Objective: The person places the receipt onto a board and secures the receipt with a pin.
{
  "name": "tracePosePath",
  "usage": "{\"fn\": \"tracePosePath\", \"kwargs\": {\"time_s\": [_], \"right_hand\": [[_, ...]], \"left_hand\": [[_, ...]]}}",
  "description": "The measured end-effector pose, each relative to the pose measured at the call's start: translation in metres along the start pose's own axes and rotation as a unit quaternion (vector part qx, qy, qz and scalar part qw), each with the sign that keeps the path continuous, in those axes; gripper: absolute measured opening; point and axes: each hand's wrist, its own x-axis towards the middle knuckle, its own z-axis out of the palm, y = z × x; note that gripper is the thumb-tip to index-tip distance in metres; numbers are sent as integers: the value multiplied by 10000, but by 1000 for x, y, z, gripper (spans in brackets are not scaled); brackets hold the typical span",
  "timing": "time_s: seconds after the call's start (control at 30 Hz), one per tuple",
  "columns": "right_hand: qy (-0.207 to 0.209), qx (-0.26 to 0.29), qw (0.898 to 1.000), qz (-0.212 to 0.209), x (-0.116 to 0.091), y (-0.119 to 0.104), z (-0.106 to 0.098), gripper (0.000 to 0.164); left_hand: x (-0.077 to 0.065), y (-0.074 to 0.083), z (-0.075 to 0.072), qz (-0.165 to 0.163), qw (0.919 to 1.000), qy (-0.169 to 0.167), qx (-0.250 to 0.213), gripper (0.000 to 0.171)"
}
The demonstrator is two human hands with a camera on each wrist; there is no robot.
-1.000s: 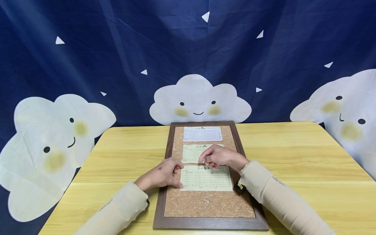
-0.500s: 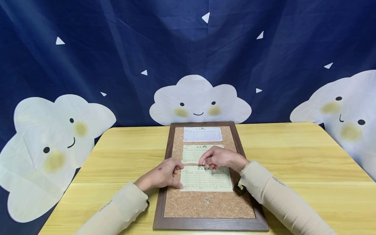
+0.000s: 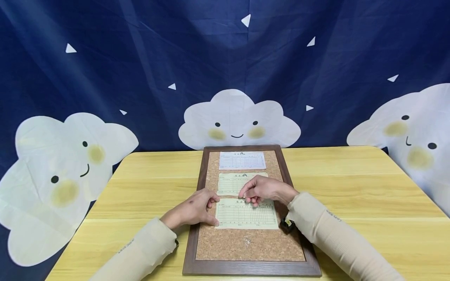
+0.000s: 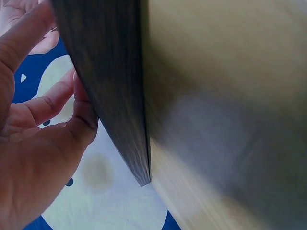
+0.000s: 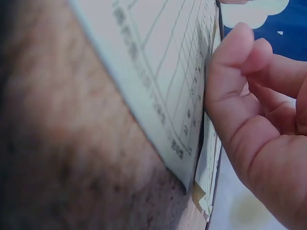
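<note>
In the head view, a pale green printed form [image 3: 239,215] lies on a framed cork board [image 3: 225,246]. My left hand [image 3: 197,207] rests at its left edge, index finger near the top corner and thumb near the bottom corner. My right hand [image 3: 265,188] pinches a small shiny thumbtack [image 3: 244,197] at the form's top edge; the fingers hide most of it. The right wrist view shows the form [image 5: 163,81] close up beside the curled right fingers [image 5: 235,91]. In the left wrist view, the left hand [image 4: 43,129] is beside the dark frame.
Above it on the board, another green form [image 3: 228,185] and a white form [image 3: 242,162] each bear a tack at the top. A wooden table [image 3: 147,175] carries the board. Behind hangs a dark blue cloth [image 3: 211,50] with cloud faces.
The right hand's fingertips have lowered slightly to the top edge of the lower green form. My left hand and the forms have stayed in place.
</note>
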Motion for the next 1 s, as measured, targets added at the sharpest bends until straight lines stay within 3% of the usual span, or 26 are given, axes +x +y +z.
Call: {"fn": "tracePosePath", "kwargs": {"time_s": [0.47, 1.0], "right_hand": [[-34, -4, 10000, 2, 2, 2, 1, 17], [162, -549, 9981, 215, 4, -3, 4, 17]], "left_hand": [[0, 0, 0, -32, 10000, -4, -42, 56], [1, -1, -1, -89, 9999, -38, -73, 57]]}}
